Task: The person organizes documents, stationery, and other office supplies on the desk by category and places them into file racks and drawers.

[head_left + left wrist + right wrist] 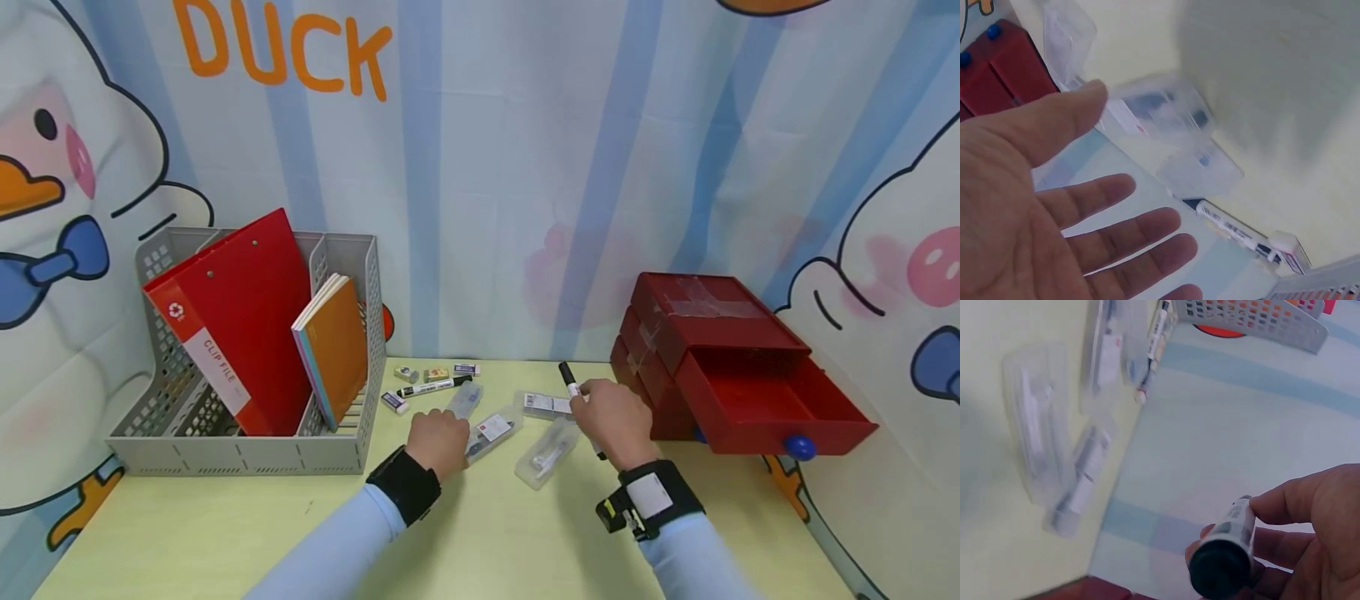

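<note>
My right hand (618, 421) pinches a white marker with a black cap (1222, 562) between thumb and fingers, above the table beside the red drawers. My left hand (438, 444) has its fingers loosely extended in the left wrist view, with nothing in them. Close by it is a clear plastic case (495, 429) with dark items and a white label inside. Behind that case stands a smaller clear case (465, 400). Another clear case (547, 454) lies between the hands, and a labelled case (545, 405) lies behind it. A second black-and-white marker (435, 387) rests farther back.
Several small erasers (393, 402) lie around the second marker. At left, a grey file rack (240, 458) holds a red clip file (240, 325) and notebooks (337, 350). On the right stand stacked red drawers (712, 308), one pulled out (780, 417) with a blue knob.
</note>
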### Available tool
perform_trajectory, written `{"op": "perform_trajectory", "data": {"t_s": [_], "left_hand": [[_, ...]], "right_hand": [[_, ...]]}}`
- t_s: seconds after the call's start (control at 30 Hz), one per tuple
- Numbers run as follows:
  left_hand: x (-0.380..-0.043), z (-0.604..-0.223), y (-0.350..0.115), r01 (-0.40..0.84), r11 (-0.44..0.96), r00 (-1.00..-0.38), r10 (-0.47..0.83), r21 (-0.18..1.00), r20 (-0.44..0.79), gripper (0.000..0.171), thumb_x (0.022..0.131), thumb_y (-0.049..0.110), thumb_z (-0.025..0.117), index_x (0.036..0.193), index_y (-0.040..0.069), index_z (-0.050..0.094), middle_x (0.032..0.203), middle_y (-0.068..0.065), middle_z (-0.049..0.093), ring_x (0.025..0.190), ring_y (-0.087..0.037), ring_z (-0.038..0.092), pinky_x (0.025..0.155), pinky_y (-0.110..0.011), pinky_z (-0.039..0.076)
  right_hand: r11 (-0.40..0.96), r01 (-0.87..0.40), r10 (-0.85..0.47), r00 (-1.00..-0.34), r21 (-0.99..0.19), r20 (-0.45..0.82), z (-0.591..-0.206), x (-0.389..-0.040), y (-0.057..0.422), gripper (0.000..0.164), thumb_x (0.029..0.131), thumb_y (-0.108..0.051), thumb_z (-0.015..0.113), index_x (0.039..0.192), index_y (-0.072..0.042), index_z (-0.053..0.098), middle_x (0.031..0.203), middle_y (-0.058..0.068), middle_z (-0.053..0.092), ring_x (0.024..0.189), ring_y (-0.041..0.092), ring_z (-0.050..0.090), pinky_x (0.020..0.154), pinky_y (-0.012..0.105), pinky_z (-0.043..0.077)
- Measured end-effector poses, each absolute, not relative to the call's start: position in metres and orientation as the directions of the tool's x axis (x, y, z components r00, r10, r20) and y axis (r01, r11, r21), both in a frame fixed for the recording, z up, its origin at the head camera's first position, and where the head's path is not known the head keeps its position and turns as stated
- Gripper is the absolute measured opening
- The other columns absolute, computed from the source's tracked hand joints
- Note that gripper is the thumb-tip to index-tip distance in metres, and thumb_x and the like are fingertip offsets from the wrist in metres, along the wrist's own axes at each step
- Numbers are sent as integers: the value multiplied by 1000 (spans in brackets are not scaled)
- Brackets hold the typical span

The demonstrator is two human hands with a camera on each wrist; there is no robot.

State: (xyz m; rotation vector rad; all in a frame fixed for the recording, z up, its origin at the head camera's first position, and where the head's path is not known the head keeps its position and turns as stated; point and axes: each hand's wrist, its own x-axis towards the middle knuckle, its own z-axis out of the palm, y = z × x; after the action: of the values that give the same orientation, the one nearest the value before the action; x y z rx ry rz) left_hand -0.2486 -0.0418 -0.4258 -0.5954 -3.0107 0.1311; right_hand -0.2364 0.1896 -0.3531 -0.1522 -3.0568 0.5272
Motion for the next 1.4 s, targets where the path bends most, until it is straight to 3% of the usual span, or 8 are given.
{"op": "perform_trajectory", "data": {"t_s": [0.1,0.23,0.43,0.53,0.8,0.97,1.17,1.4], "left_hand": [[-252,-426,-48,357,929,-931,362,-98,36,38,78,39,83,94,7,71,79,-8,63,75,-25,60,68,-44,50],[-254,-423,-53,343,938,-939,343,-45,-5,39,78,40,83,95,7,71,79,-8,62,74,-24,59,67,-43,50],[-252,-418,-57,329,944,-944,328,-24,-26,40,79,40,83,96,6,70,77,-8,61,71,-23,58,64,-41,50],[-251,-417,-59,315,949,-949,314,-26,-38,40,80,40,82,98,6,70,78,-8,62,71,-24,57,65,-41,50],[-254,-418,-61,304,952,-951,302,-20,-68,41,81,40,81,100,5,70,81,-9,62,73,-24,57,68,-42,50],[-254,-419,-62,293,956,-954,291,-20,-77,40,81,40,81,99,6,70,80,-8,61,73,-23,56,68,-42,50],[-252,-420,-62,300,954,-952,298,-22,-65,39,81,40,81,96,6,70,77,-7,60,72,-23,56,67,-41,50],[-252,-424,-62,320,947,-947,319,-37,-36,39,80,42,81,93,7,71,76,-7,61,72,-23,58,66,-41,50]], "right_hand": [[946,55,76,-996,-320,54,-338,-235,201,34,97,-23,55,118,0,68,95,13,68,73,27,57,54,35,46],[954,38,70,-993,-298,99,-317,-232,219,26,97,-22,54,100,-4,71,77,11,64,69,28,55,53,37,44],[956,72,111,-986,-285,123,-291,-226,256,28,98,-26,55,94,-3,70,79,15,63,71,30,52,53,38,43],[952,83,123,-985,-294,121,-283,-222,278,31,98,-27,54,82,-4,68,70,12,59,67,28,50,53,38,42],[943,169,187,-982,-287,35,-276,-213,317,37,95,-30,52,65,-8,57,61,7,51,65,27,49,54,38,39],[950,212,218,-976,-230,1,-278,-212,331,35,93,-28,56,66,-5,59,69,16,55,69,35,52,55,43,44],[949,240,249,-968,-203,18,-282,-221,338,26,85,-17,66,81,8,64,76,26,54,69,42,52,55,49,48],[945,239,254,-966,-222,43,-300,-233,348,19,84,-14,67,84,5,65,74,22,57,67,39,52,55,47,45]]}}
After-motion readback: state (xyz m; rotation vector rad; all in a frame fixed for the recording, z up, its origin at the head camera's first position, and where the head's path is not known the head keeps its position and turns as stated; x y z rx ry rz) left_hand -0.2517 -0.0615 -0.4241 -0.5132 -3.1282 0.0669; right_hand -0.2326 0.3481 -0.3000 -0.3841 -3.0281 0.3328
